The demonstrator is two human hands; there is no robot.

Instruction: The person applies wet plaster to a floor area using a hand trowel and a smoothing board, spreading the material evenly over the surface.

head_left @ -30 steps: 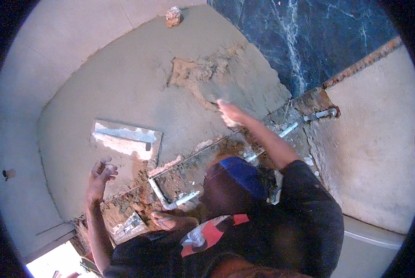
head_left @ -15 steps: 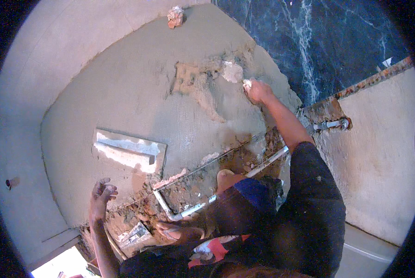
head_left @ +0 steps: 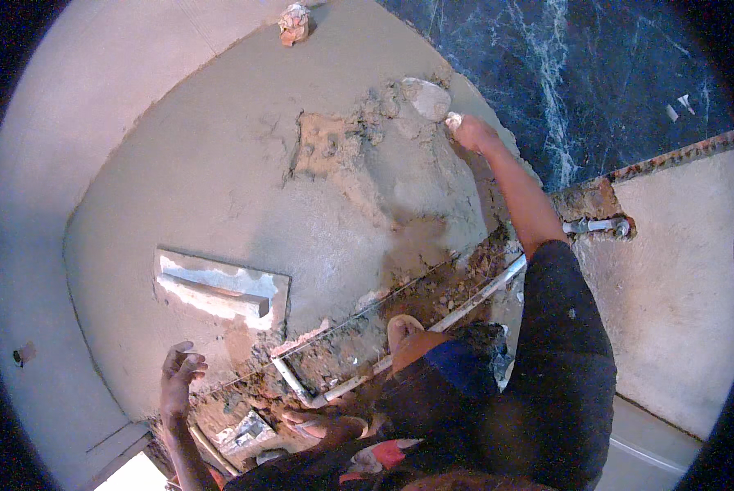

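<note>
Right hand stretched far out over the wet mortar bed, fingers closed around a small pale tool; only a pale tip shows, so its kind cannot be told. It meets the rough heap of fresh mortar at the far side of the bed, just beside a pale flat stone lying in the heap. The long reach seems to let the person work the far patch without stepping on the smoothed surface.

Left hand released, fingers spread, holding nothing; it hovers at the near edge of the bed, likely for balance. Just beyond it a flat float with a bar handle lies on the mortar, within easy reach.

Between the hands, a white pipe runs through a rubble-filled trench, with a taut string line above it. A metal tap fitting sits right of the right forearm. Dark marbled slab stands beyond the right hand. A small lump of brick marks the far rim of the bed.

No packages, labels or signs in view.
</note>
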